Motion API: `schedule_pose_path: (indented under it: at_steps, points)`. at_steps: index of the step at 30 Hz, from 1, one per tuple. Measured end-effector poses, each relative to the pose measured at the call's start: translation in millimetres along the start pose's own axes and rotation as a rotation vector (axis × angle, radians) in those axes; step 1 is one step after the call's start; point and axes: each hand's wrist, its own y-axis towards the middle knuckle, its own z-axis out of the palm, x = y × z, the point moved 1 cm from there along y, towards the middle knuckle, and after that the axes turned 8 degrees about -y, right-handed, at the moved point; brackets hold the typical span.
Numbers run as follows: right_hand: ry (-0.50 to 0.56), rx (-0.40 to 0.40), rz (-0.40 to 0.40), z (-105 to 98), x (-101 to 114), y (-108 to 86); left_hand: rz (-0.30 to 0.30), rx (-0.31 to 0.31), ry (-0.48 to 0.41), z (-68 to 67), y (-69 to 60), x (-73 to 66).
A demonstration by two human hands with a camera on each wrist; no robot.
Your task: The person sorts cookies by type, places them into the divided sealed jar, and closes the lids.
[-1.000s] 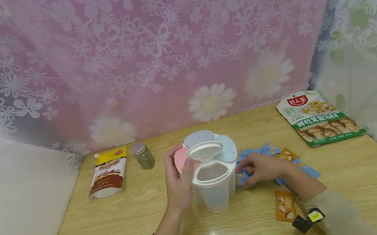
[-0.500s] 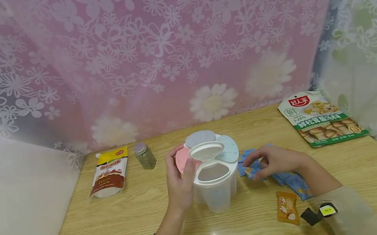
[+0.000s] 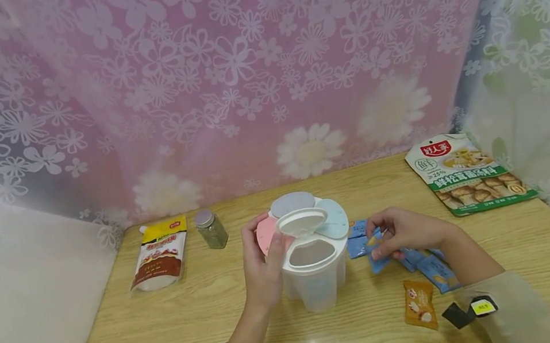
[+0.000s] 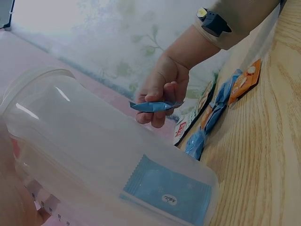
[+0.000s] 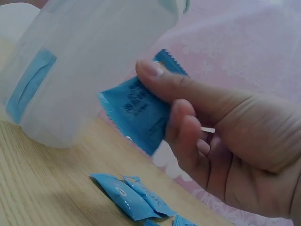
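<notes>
Head view: right hand pinches a blue packet; left hand grips the container.

I count one tub, four lids, one jar, two pouches, at least two orange sachets and at least five blue sachets; overlaps on my feed hide exact totals.

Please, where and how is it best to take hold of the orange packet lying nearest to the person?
I would pinch the orange packet across its middle by the two long edges, from above and the left: it lies flat on the table, longer than wide, with a blue packet near its far right corner.
</notes>
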Motion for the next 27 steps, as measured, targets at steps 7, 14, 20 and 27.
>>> schedule_pose_path:
  at_steps: [7,14,20,27]
  points:
    - [-0.008,-0.086,-0.106,-4,2,-5.3,-0.017,0.002,-0.012,-0.4,-1.4,1.7]
    - [0.042,-0.136,-0.334,-10,11,-12.2,-0.016,0.009,-0.018,-1.5,-1.7,2.8]
    - [0.057,-0.216,-0.466,-10,31,-17.9,-0.013,0.01,-0.019,-1.3,-0.7,2.4]
    - [0.09,-0.363,-0.678,-2,57,-19.3,-0.006,0.002,-0.029,-1.1,0.0,0.6]
